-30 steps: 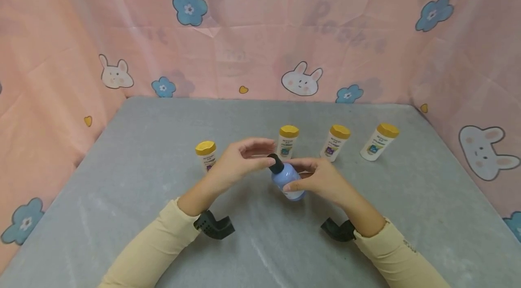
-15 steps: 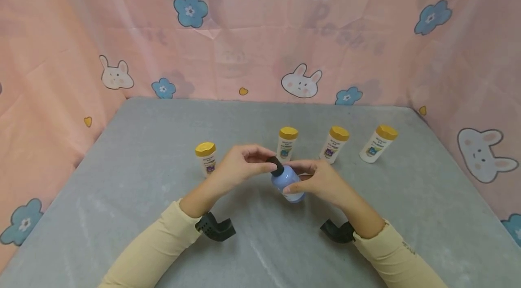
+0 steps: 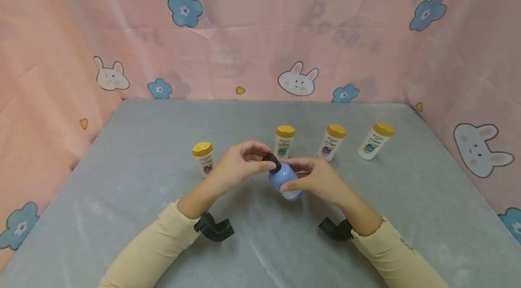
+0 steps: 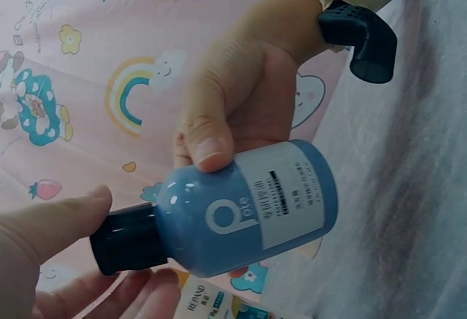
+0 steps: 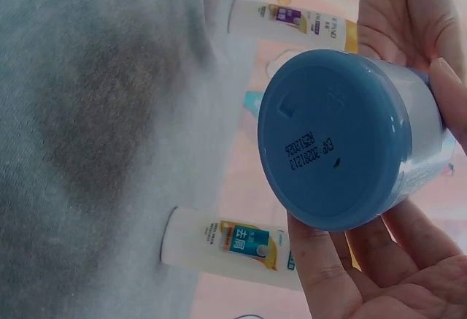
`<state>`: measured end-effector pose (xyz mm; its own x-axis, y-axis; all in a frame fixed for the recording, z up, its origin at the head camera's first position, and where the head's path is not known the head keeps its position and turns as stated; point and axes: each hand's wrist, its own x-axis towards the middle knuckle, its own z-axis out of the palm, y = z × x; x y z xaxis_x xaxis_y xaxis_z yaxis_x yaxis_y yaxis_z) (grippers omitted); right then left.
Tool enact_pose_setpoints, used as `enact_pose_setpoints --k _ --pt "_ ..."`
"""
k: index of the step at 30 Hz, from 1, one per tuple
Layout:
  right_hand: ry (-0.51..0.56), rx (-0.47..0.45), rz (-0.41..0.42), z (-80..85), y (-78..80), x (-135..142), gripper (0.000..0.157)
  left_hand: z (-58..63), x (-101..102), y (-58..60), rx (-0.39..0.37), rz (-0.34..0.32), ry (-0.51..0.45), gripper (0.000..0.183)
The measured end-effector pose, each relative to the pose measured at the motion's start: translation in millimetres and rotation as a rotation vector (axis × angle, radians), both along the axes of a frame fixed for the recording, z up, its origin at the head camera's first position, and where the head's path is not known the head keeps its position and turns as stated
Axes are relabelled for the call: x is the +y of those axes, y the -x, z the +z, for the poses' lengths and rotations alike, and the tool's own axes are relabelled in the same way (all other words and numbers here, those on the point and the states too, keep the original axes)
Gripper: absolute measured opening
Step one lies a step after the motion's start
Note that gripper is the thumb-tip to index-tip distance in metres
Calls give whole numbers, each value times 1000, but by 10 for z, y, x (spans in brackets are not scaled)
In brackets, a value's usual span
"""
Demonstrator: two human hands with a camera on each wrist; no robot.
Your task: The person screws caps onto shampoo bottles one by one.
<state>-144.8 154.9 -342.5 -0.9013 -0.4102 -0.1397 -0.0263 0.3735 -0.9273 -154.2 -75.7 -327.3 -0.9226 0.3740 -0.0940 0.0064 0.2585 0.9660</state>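
Note:
A blue bottle with a black cap is held tilted above the table, its cap towards the upper left. My right hand grips the bottle's body, thumb on the near side and fingers behind it. At the other end, my left hand holds the black cap between thumb and fingers; part of the fingers is hidden behind it. The bottle's label, with a barcode, shows in the left wrist view. Its round base, printed with a date, faces the right wrist camera.
White bottles with yellow caps stand on the grey table: one beside the left hand, one behind the blue bottle, two more to the right. A pink patterned curtain surrounds the table.
The left hand's fingers have come down slightly and curled closer round the black cap. The right hand keeps its grip on the blue bottle. The head view has shifted slightly.

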Motion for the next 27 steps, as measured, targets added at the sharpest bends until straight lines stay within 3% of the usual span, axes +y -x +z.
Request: enact_pose_setpoints --k 4,9,19,23,27 --pt "-7 3 -8 15 -3 -10 58 8 28 -13 -4 32 -11 30" --pt "-10 -9 -15 22 -11 -8 59 25 29 -39 21 18 -24 30" --pt "-19 18 -1 23 -8 5 56 47 -35 -33 81 -122 -46 40" --pt "-22 10 -8 22 -4 0 56 63 -40 -32 65 -72 -21 44" --pt "-29 0 -8 14 -5 -4 56 47 -28 -27 55 -12 13 36"
